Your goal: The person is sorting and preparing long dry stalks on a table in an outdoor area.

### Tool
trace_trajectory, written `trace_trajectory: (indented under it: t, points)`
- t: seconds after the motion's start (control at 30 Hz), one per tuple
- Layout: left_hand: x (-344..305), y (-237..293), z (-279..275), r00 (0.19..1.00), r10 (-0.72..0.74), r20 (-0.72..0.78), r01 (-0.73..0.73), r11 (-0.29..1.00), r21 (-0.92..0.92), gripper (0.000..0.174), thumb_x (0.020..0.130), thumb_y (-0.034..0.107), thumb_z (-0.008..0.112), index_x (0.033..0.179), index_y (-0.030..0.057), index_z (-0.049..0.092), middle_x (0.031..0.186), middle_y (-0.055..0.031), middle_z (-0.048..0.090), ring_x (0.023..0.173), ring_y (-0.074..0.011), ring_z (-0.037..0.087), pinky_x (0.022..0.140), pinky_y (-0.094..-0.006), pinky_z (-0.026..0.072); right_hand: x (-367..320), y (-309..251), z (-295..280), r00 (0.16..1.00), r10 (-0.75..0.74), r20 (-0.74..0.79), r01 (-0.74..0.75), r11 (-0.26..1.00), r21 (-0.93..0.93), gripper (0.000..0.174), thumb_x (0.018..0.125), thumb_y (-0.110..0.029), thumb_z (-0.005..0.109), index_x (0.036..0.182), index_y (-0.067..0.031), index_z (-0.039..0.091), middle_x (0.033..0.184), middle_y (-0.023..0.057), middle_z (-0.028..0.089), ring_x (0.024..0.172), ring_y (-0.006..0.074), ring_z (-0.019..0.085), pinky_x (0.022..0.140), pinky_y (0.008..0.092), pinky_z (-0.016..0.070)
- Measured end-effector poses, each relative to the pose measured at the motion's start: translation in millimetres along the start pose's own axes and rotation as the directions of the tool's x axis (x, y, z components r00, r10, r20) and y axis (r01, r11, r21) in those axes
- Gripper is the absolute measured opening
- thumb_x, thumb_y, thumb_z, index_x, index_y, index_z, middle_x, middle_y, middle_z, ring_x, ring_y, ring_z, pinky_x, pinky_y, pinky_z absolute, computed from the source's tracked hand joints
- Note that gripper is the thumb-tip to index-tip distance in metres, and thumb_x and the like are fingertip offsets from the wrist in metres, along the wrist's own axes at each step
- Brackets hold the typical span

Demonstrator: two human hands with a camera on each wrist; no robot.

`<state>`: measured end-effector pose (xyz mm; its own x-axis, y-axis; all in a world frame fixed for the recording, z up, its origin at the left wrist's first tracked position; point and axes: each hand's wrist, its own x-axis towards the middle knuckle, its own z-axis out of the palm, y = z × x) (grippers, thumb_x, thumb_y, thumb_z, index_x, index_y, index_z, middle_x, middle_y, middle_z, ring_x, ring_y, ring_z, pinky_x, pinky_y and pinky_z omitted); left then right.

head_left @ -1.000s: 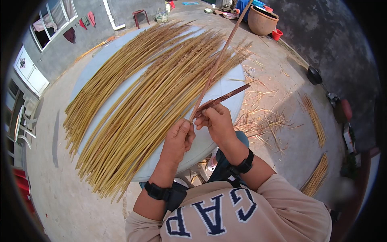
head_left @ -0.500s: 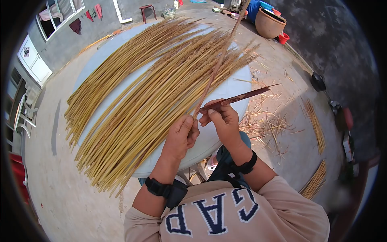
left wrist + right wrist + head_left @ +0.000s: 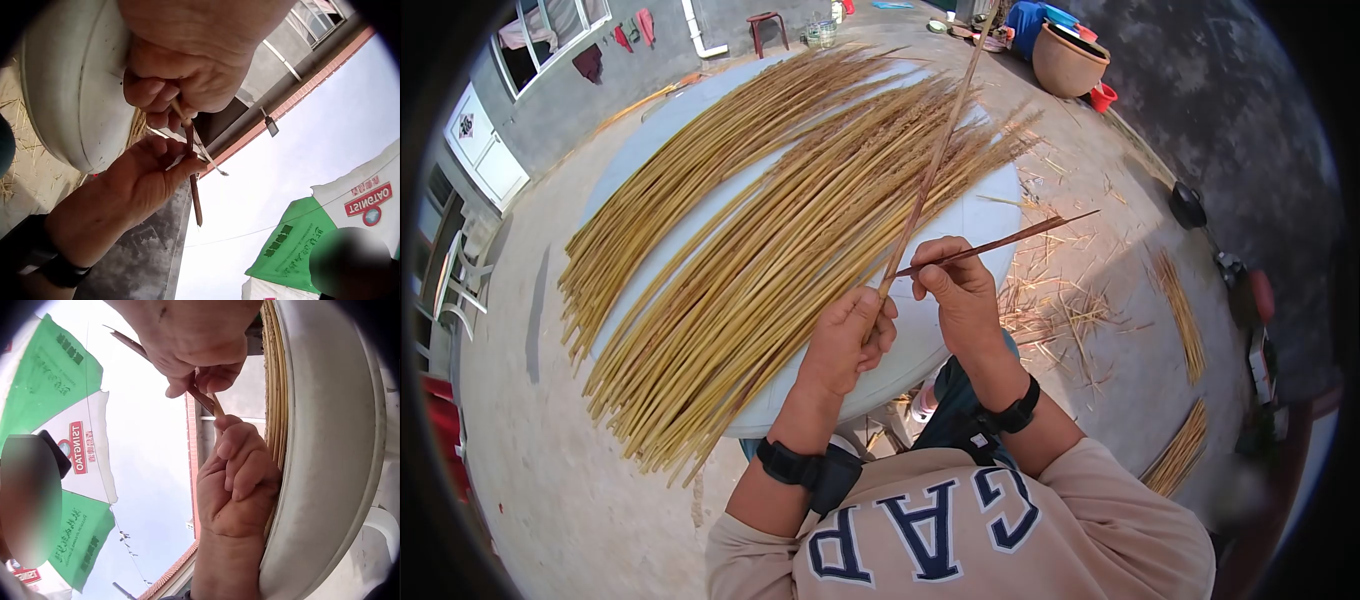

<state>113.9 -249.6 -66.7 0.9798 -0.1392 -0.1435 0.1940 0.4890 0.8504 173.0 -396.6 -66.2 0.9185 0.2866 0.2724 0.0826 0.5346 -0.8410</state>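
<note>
My left hand (image 3: 850, 335) grips a long plant stalk (image 3: 930, 175) near its lower end, fingers curled round it. The stalk slants up and away over the table. Between thumb and fingers, my right hand (image 3: 962, 300) pinches a dark brown strip of dry husk (image 3: 1025, 234). The strip's inner end meets the stalk just above the left fist, and its frayed tip points right. From the right wrist view, the husk (image 3: 130, 345) runs past the right fingers toward the left hand (image 3: 234, 469). Below the hands, two wide rows of yellow stalks (image 3: 730, 270) with feathery brown heads lie side by side.
The stalks lie on a pale round table (image 3: 975, 230). Husk scraps (image 3: 1070, 310) litter the ground at right, with small stalk bundles (image 3: 1180, 320) farther out. A large clay pot (image 3: 1068, 65) and a red bucket (image 3: 1103, 97) stand by the far wall.
The right hand has moved a little away from the left, and the husk strip now reaches farther right. The left hand keeps its grip on the stalk.
</note>
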Motion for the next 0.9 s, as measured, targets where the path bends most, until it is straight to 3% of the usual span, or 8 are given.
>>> trace_trajectory:
  t: [0.17, 0.47, 0.53, 0.63, 0.77, 0.8, 0.87, 0.9]
  points:
    - [2.0, -2.0, 2.3, 0.997, 0.049, 0.06, -0.054, 0.994, 0.092, 0.026, 0.094, 0.027, 0.042, 0.093, 0.0028, 0.051, 0.059, -0.0053, 0.048, 0.038, -0.0034, 0.026, 0.033, -0.0163, 0.0221, -0.9, -4.6, 7.1, 0.981, -0.189, 0.049, 0.195, 0.966, -0.167, 0.016, 0.082, -0.011, 0.063, 0.094, -0.0045, 0.055, 0.087, 0.0007, 0.056, 0.08, 0.0081, 0.052, 0.07, 0.0219, 0.044]
    - [1.1, -3.6, 4.9, 0.997, 0.058, 0.041, -0.065, 0.977, 0.202, 0.022, 0.094, 0.023, 0.042, 0.093, 0.0036, 0.051, 0.058, -0.0026, 0.047, 0.039, -0.0034, 0.029, 0.036, -0.0169, 0.0239, -6.5, -9.7, 7.2, 0.964, -0.25, 0.085, 0.261, 0.856, -0.447, 0.012, 0.086, -0.01, 0.057, 0.092, -0.0001, 0.06, 0.083, 0.0042, 0.059, 0.079, 0.0109, 0.055, 0.072, 0.0241, 0.0443]
    - [0.9, -5.0, 6.5, 0.992, 0.121, -0.022, -0.1, 0.897, 0.431, 0.023, 0.094, 0.024, 0.042, 0.091, 0.0041, 0.052, 0.056, -0.0011, 0.047, 0.039, -0.0036, 0.03, 0.036, -0.0174, 0.0245, -8.8, -7.6, 5.9, 0.961, -0.264, 0.08, 0.27, 0.841, -0.469, 0.012, 0.086, -0.011, 0.057, 0.09, 0.0, 0.061, 0.083, 0.0051, 0.06, 0.078, 0.0116, 0.055, 0.071, 0.0244, 0.0445]
    - [2.5, -9.1, 5.6, 0.978, 0.208, -0.017, -0.164, 0.82, 0.549, 0.024, 0.094, 0.025, 0.041, 0.09, 0.0043, 0.052, 0.054, -0.0006, 0.046, 0.038, -0.0037, 0.032, 0.036, -0.0177, 0.0248, -13.8, -9.4, 8.6, 0.95, -0.295, 0.097, 0.301, 0.798, -0.522, 0.012, 0.086, -0.011, 0.057, 0.087, 0.0, 0.062, 0.083, 0.0065, 0.061, 0.077, 0.0128, 0.056, 0.069, 0.0246, 0.0447]
    - [6.5, -8.8, 4.9, 0.973, 0.211, -0.095, -0.13, 0.838, 0.531, 0.024, 0.095, 0.026, 0.04, 0.09, 0.0042, 0.051, 0.054, -0.0012, 0.046, 0.038, -0.0039, 0.03, 0.036, -0.0175, 0.0246, -25.4, -23.5, 18.3, 0.928, -0.336, 0.161, 0.369, 0.775, -0.512, 0.011, 0.085, -0.01, 0.057, 0.085, 0.0008, 0.062, 0.081, 0.0069, 0.06, 0.073, 0.014, 0.056, 0.067, 0.0243, 0.0448]
    - [5.9, -4.1, 5.3, 0.98, 0.146, -0.134, -0.075, 0.901, 0.427, 0.024, 0.095, 0.026, 0.039, 0.09, 0.0044, 0.05, 0.055, -0.0013, 0.046, 0.037, -0.0039, 0.029, 0.035, -0.0174, 0.0245, -25.5, -33.8, 21.5, 0.929, -0.33, 0.168, 0.368, 0.777, -0.511, 0.011, 0.085, -0.01, 0.057, 0.085, 0.0008, 0.062, 0.081, 0.0069, 0.06, 0.073, 0.014, 0.056, 0.067, 0.0243, 0.0448]
    - [3.5, -2.4, 3.9, 0.984, 0.071, -0.164, -0.016, 0.949, 0.315, 0.024, 0.095, 0.026, 0.038, 0.091, 0.0046, 0.049, 0.055, -0.0014, 0.045, 0.037, -0.0039, 0.028, 0.035, -0.0172, 0.0244, -19.7, -58.4, 24.4, 0.821, -0.535, 0.201, 0.554, 0.661, -0.506, 0.013, 0.084, -0.009, 0.058, 0.086, 0.0036, 0.061, 0.082, 0.0086, 0.061, 0.072, 0.0141, 0.057, 0.067, 0.0242, 0.0452]
    - [3.3, -1.9, 3.2, 0.99, 0.064, -0.129, -0.028, 0.963, 0.267, 0.024, 0.095, 0.025, 0.037, 0.091, 0.0047, 0.048, 0.056, -0.0018, 0.046, 0.037, -0.0038, 0.027, 0.035, -0.0171, 0.0243, -11.7, -65.8, 20.6, 0.838, -0.54, 0.077, 0.48, 0.664, -0.573, 0.014, 0.085, -0.009, 0.057, 0.089, 0.0046, 0.06, 0.084, 0.0103, 0.061, 0.075, 0.0151, 0.057, 0.069, 0.0248, 0.0455]
